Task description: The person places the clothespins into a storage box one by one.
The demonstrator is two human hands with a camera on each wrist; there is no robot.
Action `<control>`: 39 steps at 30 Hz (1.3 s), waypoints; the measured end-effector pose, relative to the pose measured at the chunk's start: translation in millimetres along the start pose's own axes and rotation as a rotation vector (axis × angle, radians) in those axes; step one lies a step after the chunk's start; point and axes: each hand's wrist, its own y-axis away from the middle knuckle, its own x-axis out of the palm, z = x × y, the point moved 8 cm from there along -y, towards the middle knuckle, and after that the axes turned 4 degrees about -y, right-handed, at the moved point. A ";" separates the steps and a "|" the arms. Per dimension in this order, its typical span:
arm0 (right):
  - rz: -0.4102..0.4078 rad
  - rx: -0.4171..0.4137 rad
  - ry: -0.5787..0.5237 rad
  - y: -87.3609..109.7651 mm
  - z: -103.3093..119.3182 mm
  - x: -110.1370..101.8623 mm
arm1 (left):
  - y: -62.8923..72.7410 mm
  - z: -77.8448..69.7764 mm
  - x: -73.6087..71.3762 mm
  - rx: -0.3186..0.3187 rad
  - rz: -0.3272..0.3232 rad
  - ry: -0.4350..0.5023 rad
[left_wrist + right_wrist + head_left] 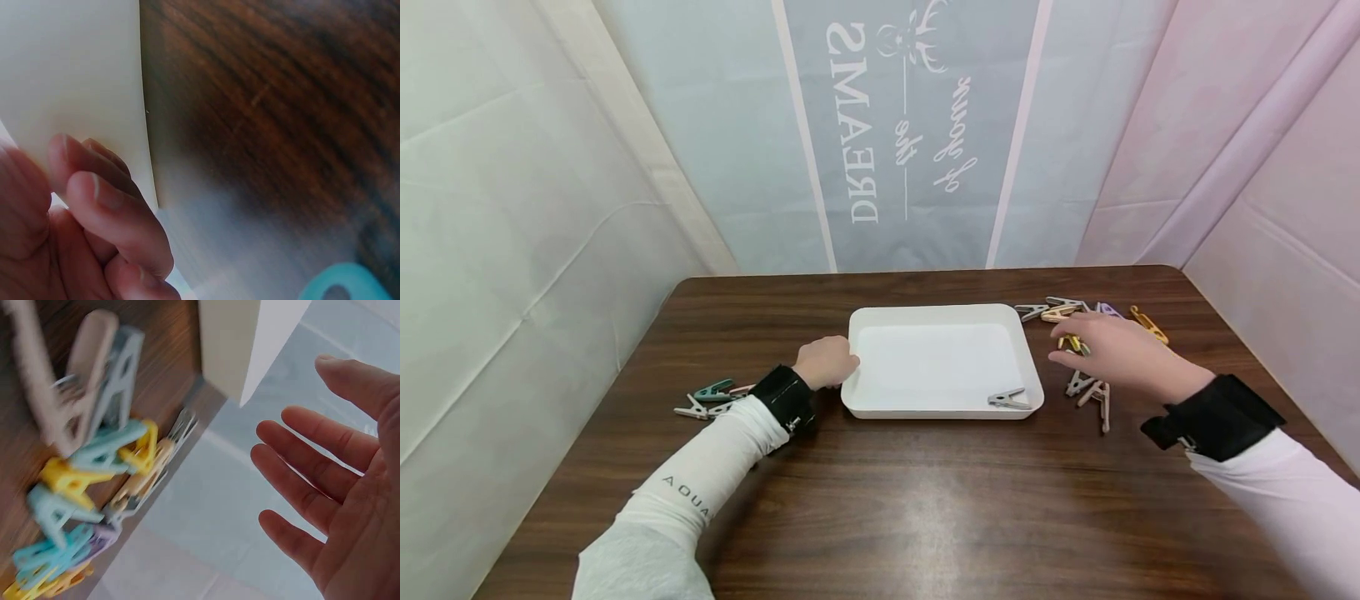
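A white rectangular tray (936, 358) lies on the table, with one grey clothespin (1009, 399) in its near right corner. At the tray's left edge, my left hand (826, 362) pinches the rim; in the left wrist view its curled fingers (119, 212) lie against the white wall. My right hand (1116, 354) hovers over a pile of clothespins to the right of the tray. Its fingers are spread and hold nothing in the right wrist view. That pile shows yellow clothespins (69, 481), light-blue, purple and beige ones, partly hidden by the hand in the head view.
Several more clothespins (713, 392), green, grey and pink, lie left of the tray beside my left wrist. The brown wooden table (880, 500) ends at a back edge in front of a printed curtain (925, 125). White cloth walls stand at both sides.
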 end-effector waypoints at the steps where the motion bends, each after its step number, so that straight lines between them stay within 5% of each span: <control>1: 0.002 0.007 0.005 3.3 -3.3 1.3 | -0.2 0.2 0.2 -0.001 0.000 -0.002; 8: -0.012 0.013 0.089 23.4 -10.9 18.7 | -2.4 2.4 1.4 -0.020 0.005 -0.010; 13: -0.048 0.146 0.192 34.4 -16.6 22.1 | -1.4 1.7 0.1 -0.021 0.004 -0.013; 20: 0.142 0.332 0.166 44.6 -28.4 41.2 | 1.2 -0.4 -0.4 -0.014 -0.010 -0.009; 31: 0.264 0.370 0.133 52.1 -38.4 52.4 | 1.9 -1.7 0.0 -0.009 -0.013 -0.008; 39: 0.265 0.356 0.125 52.9 -47.3 49.7 | 0.6 -0.5 0.3 -0.008 -0.012 -0.006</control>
